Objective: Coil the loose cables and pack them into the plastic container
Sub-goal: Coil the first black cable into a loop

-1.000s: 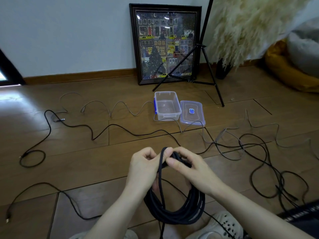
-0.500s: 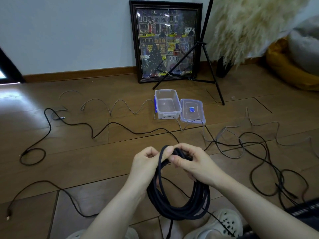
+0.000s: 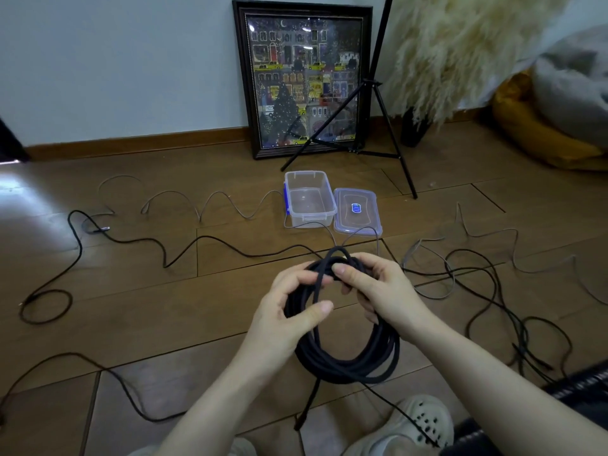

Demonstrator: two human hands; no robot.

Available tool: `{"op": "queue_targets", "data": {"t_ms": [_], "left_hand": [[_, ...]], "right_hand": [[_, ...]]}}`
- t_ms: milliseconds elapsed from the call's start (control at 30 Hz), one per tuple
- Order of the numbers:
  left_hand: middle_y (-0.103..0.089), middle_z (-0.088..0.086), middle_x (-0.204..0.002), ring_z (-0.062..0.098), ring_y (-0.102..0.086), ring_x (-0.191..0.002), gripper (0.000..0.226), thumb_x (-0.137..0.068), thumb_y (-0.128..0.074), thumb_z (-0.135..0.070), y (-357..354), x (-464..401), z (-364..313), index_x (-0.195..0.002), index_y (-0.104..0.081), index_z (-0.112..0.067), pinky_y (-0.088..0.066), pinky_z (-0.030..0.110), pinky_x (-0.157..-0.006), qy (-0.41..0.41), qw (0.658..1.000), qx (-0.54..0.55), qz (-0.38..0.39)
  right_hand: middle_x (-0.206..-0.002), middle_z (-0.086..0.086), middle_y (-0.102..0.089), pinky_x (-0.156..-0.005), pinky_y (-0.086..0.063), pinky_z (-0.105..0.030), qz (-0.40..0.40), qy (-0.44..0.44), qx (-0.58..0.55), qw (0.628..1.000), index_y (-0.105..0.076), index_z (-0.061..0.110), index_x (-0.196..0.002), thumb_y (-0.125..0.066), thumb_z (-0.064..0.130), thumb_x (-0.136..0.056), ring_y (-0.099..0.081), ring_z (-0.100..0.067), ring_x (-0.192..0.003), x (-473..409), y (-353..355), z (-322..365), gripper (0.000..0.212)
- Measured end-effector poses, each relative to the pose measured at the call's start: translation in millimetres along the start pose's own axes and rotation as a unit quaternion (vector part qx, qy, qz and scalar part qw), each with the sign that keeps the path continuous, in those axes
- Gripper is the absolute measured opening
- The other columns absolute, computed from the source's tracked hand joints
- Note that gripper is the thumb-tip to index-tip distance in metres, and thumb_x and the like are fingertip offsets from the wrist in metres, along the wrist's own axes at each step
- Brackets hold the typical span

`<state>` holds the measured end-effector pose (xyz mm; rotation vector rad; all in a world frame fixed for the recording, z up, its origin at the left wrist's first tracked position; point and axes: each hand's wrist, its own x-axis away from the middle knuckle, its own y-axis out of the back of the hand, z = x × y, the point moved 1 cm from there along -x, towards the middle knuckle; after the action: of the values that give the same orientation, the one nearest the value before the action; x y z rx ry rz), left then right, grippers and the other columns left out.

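Black coiled cable [image 3: 345, 363] in the middle, held up above the wooden floor [image 3: 184, 311] by both hands. Left hand [image 3: 289, 317] on the left side of the coil, fingers curled round the strands, thumb lying across the front. Right hand [image 3: 378, 291] at the top right of the coil, fingers wrapped round the bundle, thumb pressing on the strands near one loop that stands up above the rest. Loose end of this cable hanging down from the coil toward the floor. Clear plastic container [image 3: 309, 199] farther away on the floor, open, with nothing visible inside. Its lid [image 3: 358, 213] flat just beside it, on the right. Loose black cable [image 3: 138, 241] spread over the floor on the left, thin grey cable [image 3: 210, 205] in waves behind it, reaching the container. More tangled cables [image 3: 487, 284] on the right. Framed picture [image 3: 304, 77] leaning on the wall behind, tripod [image 3: 371, 93] in front of it.
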<state>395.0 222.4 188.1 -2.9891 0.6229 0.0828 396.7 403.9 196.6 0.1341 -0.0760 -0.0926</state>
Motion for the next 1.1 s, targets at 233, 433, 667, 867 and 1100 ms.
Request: {"op": "queue_targets", "data": {"t_ms": [233,433,667,867,1100], "left_hand": [[-0.059,-0.024,-0.121,0.001,-0.054,-0.124,0.021,-0.071,-0.085,-0.017,-4,1,0,-0.085,-0.079,-0.031,-0.044,0.022,-0.101,-0.015,0.997,-0.073,0.011],[-0.070,-0.009,-0.100,0.014,-0.067,-0.101,0.014,-0.068,-0.080,-0.020,1,-3,-12,-0.078,-0.081,-0.030,-0.051,0.049,-0.098,-0.020,0.994,-0.049,-0.100],[-0.073,0.000,-0.084,0.015,-0.069,-0.084,0.037,-0.081,-0.072,0.006,-4,-4,-22,-0.084,-0.081,-0.029,-0.056,0.030,-0.081,-0.061,0.992,-0.055,-0.096],[-0.071,-0.003,-0.071,0.008,-0.059,-0.058,0.037,-0.081,-0.071,0.007,-3,-7,-33,-0.082,-0.078,-0.029,-0.051,0.019,-0.058,-0.043,0.994,-0.051,-0.089],[-0.071,-0.013,-0.077,0.007,-0.065,-0.076,0.005,-0.081,-0.079,-0.031,24,-8,-28,-0.081,-0.075,-0.028,-0.053,0.031,-0.072,-0.026,0.950,-0.248,-0.187]], "right_hand": [[-0.085,0.008,-0.074,-0.071,-0.050,-0.016,0.039,0.063,0.083,0.994,-0.073,0.026,-0.097,-0.069,0.025,-0.090,-0.067,-0.004,-0.076,1,-1,-5,0.009],[-0.083,0.012,-0.071,-0.073,-0.048,-0.023,0.088,0.065,0.106,0.988,-0.072,0.033,-0.100,-0.067,0.049,-0.082,-0.063,0.000,-0.074,5,-11,-19,0.024],[-0.076,0.030,-0.064,-0.059,-0.039,-0.014,0.068,0.124,0.272,0.952,-0.060,0.062,-0.091,-0.059,0.059,-0.080,-0.058,0.004,-0.069,7,-14,-22,0.011],[-0.074,0.030,-0.064,-0.061,-0.039,-0.012,0.079,0.110,0.271,0.953,-0.062,0.059,-0.085,-0.071,0.040,-0.084,-0.059,0.006,-0.069,12,-19,-28,0.020],[-0.064,0.015,-0.067,-0.043,-0.038,-0.004,0.186,-0.036,0.054,0.980,-0.072,0.014,-0.099,-0.069,0.021,-0.091,-0.054,0.006,-0.045,17,-20,-16,0.011]]}}
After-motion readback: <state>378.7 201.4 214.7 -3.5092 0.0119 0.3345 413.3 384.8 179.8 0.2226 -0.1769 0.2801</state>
